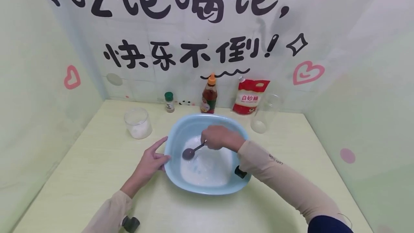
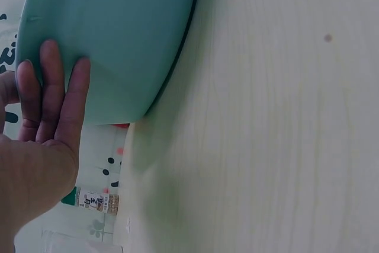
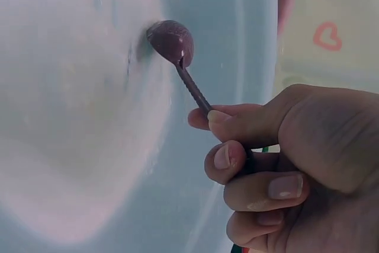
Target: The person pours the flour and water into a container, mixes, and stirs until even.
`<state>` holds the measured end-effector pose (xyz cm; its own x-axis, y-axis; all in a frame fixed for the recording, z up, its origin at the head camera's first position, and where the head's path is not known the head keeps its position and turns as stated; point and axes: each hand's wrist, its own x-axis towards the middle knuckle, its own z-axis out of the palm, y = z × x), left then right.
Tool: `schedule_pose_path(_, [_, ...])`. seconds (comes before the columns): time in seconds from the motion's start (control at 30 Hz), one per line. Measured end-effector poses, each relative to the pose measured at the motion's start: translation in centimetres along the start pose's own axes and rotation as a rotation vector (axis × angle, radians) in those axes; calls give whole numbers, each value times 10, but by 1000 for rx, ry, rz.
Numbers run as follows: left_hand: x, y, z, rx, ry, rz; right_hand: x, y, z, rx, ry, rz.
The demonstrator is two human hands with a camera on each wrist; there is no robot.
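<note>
A light blue basin stands on the table with white liquid in its bottom. My right hand is over the basin, thumb and fingers curled round the handle of a dark brown spoon. The spoon's rounded bowl dips at the liquid's left edge, its back facing up. At the basin's left side, my left hand has its thumb and forefinger at the rim. Its other fingers lie nearly straight against the outer wall in the left wrist view.
A clear jar with white contents stands left of the basin. Behind are a green-capped shaker, an orange-capped sauce bottle and a red-and-white sugar pouch. A clear glass stands back right. Printed sheets wall the table.
</note>
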<state>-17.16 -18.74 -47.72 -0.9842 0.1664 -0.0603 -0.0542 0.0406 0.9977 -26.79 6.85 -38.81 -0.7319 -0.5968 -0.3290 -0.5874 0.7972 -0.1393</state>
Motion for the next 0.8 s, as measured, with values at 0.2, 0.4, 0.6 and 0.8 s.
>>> schedule_pose_path(0.2, [2,1,1,-10,-2,-3,-22,-14,7,14,-137,-9])
schedule_pose_path(0.4, [2,0,1,1,3,-10,-47,0,5,4,-208,65])
schedule_pose_path(0.6, [1,1,0,1,10,-15,-57,35,-8,12,-143,161])
schedule_pose_path(0.8, [2,-2,0,-3,10,-12,-47,50,-15,81,-49,228])
